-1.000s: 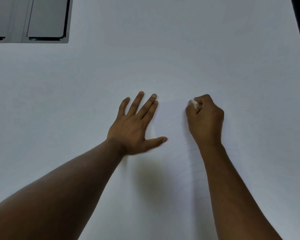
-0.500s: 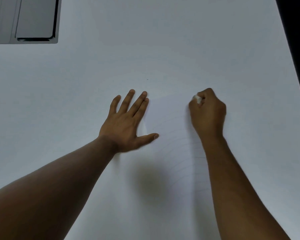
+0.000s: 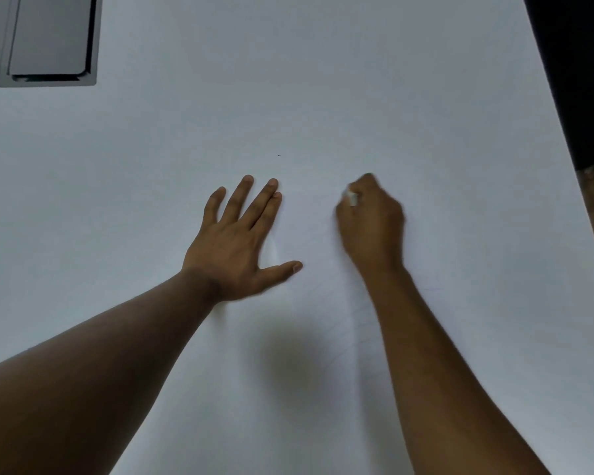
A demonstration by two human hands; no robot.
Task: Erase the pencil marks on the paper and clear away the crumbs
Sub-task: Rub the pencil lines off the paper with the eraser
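- Head view looks down on my two hands over the paper [image 3: 323, 303], a pale sheet that is hard to tell from the white worktop [image 3: 323, 80] under it.
- My left hand [image 3: 237, 245] lies flat with fingers straight and spread, pinning the sheet just left of the patch I am working on.
- My right hand [image 3: 371, 228] is curled round a small white eraser [image 3: 351, 197], of which only a bit shows at my fingertips; it is blurred.
- Faint pencil marks [image 3: 350, 323] show near my right forearm; I cannot make out any crumbs.
- If my left hand lets go, I judge the sheet could buckle or crease under the rubbing.
- Pressing too hard could tear or smudge the paper, and light marks this faint are easy to miss.
- A grey panel [image 3: 45, 39] sits at the far left corner, well apart.
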